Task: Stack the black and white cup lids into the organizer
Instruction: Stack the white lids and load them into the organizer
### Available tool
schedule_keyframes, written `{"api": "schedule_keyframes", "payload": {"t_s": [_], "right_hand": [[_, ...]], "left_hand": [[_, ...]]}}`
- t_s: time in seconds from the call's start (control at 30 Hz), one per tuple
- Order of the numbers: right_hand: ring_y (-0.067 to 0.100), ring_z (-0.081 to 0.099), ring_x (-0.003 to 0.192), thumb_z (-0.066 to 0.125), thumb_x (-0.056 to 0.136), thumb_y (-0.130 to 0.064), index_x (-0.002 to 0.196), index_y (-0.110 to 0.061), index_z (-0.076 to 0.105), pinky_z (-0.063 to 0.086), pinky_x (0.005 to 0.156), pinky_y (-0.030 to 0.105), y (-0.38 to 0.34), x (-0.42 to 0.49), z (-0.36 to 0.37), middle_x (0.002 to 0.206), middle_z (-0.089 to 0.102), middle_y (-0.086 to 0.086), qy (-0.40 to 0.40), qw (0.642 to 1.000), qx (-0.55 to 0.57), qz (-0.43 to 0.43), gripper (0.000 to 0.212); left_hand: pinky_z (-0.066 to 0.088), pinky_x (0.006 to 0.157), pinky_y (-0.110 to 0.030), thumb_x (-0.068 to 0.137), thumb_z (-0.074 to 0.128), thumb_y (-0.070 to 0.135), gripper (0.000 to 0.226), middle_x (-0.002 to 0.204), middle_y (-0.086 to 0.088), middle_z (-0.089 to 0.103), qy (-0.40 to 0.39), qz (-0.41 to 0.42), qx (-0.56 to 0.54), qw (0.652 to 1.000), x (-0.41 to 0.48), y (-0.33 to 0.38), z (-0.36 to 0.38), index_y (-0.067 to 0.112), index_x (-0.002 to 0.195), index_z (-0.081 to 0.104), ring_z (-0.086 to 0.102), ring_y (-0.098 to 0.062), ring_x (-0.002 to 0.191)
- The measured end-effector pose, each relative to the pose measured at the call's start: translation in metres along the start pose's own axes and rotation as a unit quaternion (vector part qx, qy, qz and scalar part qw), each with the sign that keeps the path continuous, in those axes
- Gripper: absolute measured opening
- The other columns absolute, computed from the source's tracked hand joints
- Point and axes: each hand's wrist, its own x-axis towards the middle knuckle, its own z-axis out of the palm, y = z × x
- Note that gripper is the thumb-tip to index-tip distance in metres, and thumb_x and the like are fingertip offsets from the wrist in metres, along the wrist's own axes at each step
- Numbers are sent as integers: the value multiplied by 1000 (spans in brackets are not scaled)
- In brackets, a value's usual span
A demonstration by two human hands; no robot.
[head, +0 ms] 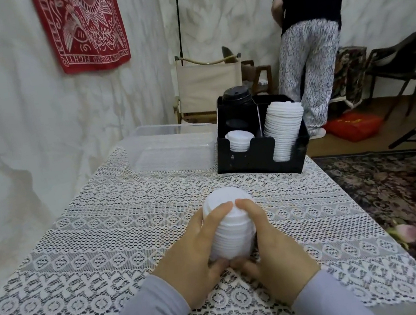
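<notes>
Across the lace-covered table (104, 223), at its far right side, sits the black organizer (260, 158), ahead and a touch right of the hands. Near centre, the stack of white lids (230, 231) runs its long axis near-to-far toward it. Left hand (196, 259) and right hand (269, 252) both wrap its sides, the right hand on the organizer's side.

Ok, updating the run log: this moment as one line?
left hand, right hand: grip white lid stack | organizer: white lids, black lids inside
</notes>
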Motion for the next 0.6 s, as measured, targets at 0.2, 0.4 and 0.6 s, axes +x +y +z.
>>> {"api": "schedule_keyframes", "payload": {"t_s": [0.2,0.4,0.6], "right_hand": [[2,48,93,73,79,-29,111,-74,-8,34,71,8,4,4,0,116,43,-18,44,998,41,4,98],[8,56,102,76,70,-27,116,-73,12,51,84,27,0,11,-10,119,48,-18,100,986,132,1,91],[1,61,103,54,88,-51,122,-55,43,54,88,32,-12,26,-25,124,56,-15,130,923,361,16,36]], "left_hand": [[37,93,-13,84,67,23,93,127,16,27,22,-14,-32,999,3,6,-2,66,120,-7,43,-2,105],[45,99,-28,80,69,12,98,135,6,33,92,-21,-92,991,19,15,-3,77,117,6,42,-3,113],[46,97,-25,81,67,8,86,136,7,33,101,-27,-117,988,40,20,-16,70,116,18,44,-5,110]]}}
